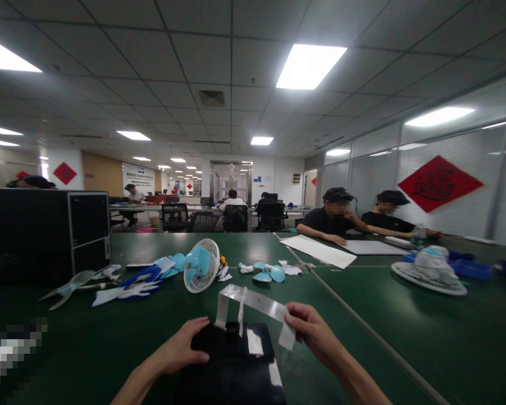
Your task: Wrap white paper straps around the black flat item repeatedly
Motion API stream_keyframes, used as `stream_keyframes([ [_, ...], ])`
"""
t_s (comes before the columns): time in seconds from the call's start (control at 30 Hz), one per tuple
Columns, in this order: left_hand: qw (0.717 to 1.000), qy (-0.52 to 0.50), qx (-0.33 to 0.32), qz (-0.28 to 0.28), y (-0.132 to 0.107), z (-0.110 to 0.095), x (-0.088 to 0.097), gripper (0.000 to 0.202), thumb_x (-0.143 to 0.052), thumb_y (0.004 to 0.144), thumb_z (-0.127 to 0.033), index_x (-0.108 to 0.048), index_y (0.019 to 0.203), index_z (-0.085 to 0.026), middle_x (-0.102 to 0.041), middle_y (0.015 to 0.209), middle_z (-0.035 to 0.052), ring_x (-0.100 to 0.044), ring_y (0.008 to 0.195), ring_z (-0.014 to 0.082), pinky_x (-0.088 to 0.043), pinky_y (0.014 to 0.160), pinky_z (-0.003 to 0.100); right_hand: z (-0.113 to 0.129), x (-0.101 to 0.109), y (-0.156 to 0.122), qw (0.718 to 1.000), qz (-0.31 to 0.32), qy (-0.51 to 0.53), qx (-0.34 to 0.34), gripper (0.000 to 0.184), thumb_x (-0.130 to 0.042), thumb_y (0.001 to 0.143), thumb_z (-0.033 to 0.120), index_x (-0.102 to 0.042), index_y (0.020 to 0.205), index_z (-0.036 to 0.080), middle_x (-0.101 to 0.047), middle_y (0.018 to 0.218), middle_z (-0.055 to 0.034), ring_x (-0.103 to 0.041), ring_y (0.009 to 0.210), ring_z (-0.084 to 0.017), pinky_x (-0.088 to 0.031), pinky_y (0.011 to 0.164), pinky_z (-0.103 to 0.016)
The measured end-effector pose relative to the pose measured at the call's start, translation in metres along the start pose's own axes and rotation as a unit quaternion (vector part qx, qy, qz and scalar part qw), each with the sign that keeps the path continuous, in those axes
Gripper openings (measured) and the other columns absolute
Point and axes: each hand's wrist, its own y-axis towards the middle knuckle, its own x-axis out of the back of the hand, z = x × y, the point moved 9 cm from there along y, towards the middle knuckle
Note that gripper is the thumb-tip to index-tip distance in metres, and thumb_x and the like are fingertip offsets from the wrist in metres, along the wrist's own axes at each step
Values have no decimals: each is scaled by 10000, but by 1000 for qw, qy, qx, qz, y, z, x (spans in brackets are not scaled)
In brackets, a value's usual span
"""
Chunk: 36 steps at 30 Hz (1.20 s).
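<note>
In the head view, a glossy black box-like object (231,374) lies on the green table directly before me, its exact kind unclear. White pieces, like labels or tape, are stuck to its right side. My left hand (188,346) grips the box's upper left edge, thumb and fingers apart around it. A long strip of translucent tape (257,301) arches above the box, its left end hanging down to the top near its back edge. Between thumb and fingers, my right hand (310,326) pinches the strip's right part, and the free end dangles below. Another narrow strip hangs from the middle.
Beyond the box stand a small blue-and-white fan (201,265), loose blue blades (267,273) and blue-white gloves (130,289). A black computer case (46,236) is at left. A seam strip (362,320) crosses the table at right, with fan parts (432,270) and two people beyond.
</note>
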Motion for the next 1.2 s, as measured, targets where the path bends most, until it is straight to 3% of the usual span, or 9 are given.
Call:
stream_keyframes([
  [0.07,1000,-10,15,-23,0,8,13,866,-629,678,-596,-382,1406,-197,-279,1529,80,-269,1388,292,-232,1145,409,1,-2,-1,1000,8,14,-4,295,-693,748,437,-672,795,147,-516,611,31,-375,520,-69,-240,468,-201],
  [0.23,982,-135,-34,-126,0,2,46,710,-331,835,-674,-501,1319,-184,-502,1390,80,-448,1273,274,-348,1071,403,0,-9,-3,998,29,55,-10,270,-701,746,411,-666,807,150,-536,628,27,-380,517,-64,-235,466,-197],
  [0.4,969,-197,-79,-124,-10,-37,41,607,-343,866,-631,-603,1192,-190,-637,1208,53,-568,1084,241,-444,931,344,-7,-23,-4,997,59,45,-26,262,-696,748,400,-664,800,146,-541,639,28,-392,515,-59,-249,460,-188],
  [0.57,976,-159,-34,-146,-19,-51,42,543,-457,795,-654,-673,813,-156,-675,783,23,-587,772,199,-451,721,289,-24,-33,-2,996,61,-20,-60,253,-687,734,376,-658,806,135,-531,610,42,-399,506,-57,-255,455,-182],
  [0.63,976,-171,-25,-132,-19,-48,40,520,-487,778,-640,-653,763,-148,-650,717,12,-570,709,178,-433,685,275,-36,-30,0,994,44,-39,-87,240,-684,720,354,-647,823,141,-531,612,47,-407,506,-60,-261,449,-181],
  [0.73,985,-165,-17,-43,-16,-39,25,450,-562,753,-578,-655,763,-138,-631,705,1,-559,690,153,-424,655,250,-56,-23,0,985,21,-104,-135,190,-641,726,333,-625,764,147,-509,580,54,-416,492,-68,-274,437,-184],
  [0.9,988,-124,31,88,-12,-11,-11,406,-629,689,-548,-604,698,-143,-549,583,-27,-510,510,113,-374,460,213,-79,-22,-4,947,74,-247,-193,151,-583,726,269,-600,635,150,-442,497,66,-389,452,-68,-264,416,-186],
  [1.03,989,-73,60,118,-10,-2,-24,401,-616,670,-557,-550,647,-162,-512,496,-33,-494,441,113,-329,399,202,-81,-24,-5,920,90,-337,-179,129,-574,716,231,-662,671,146,-517,532,51,-439,491,-80,-296,447,-187],
  [1.2,992,-30,69,99,-13,-7,-20,335,-593,686,-494,-545,626,-168,-497,502,-40,-446,441,93,-289,393,189,-79,-26,-4,910,74,-379,-152,143,-596,701,220,-708,741,140,-638,641,12,-533,597,-113,-338,506,-200],
])
